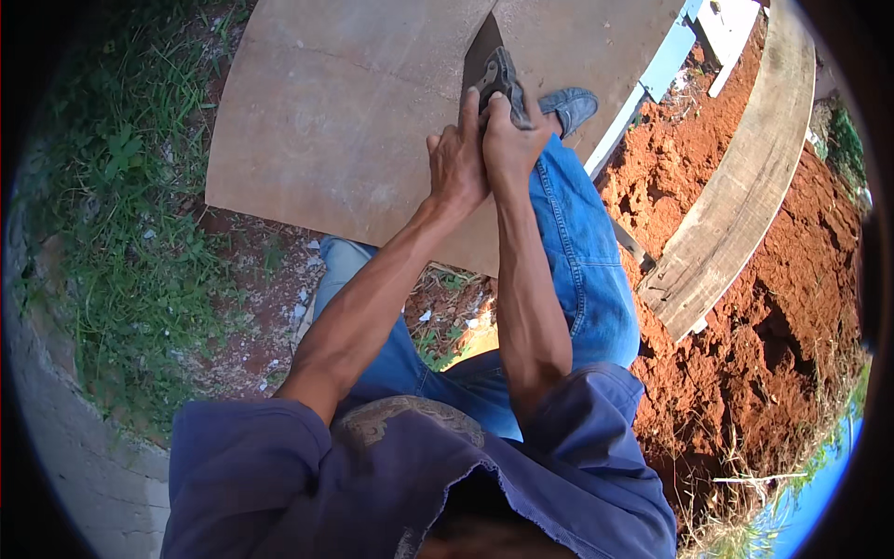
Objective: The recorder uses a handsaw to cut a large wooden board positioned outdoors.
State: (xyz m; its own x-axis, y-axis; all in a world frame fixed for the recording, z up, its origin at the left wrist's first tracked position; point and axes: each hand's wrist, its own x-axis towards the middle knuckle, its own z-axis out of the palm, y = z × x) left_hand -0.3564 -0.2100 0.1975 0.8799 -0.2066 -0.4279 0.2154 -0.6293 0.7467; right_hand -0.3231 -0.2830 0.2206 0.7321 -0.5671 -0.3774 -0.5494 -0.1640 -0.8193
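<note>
A handsaw [481,61] with a dark handle and a broad blade stands in the brown wooden sheet [326,121], its blade narrowing toward the far side. My right hand [512,140] is wrapped round the saw's handle. Pressed close beside it, my left hand [458,160] grips the near side of the same handle, its fingers partly hidden. Pale dust lies on the sheet around the blade. Just right of my hands, my foot in a dark shoe [570,107] rests on the sheet.
Green grass [140,214] grows at the left, next to a grey concrete edge [84,466]. Red soil [745,373] lies to the right, with a long weathered plank [731,205] across it. A light blue and white strip [666,65] runs beside the sheet's right edge.
</note>
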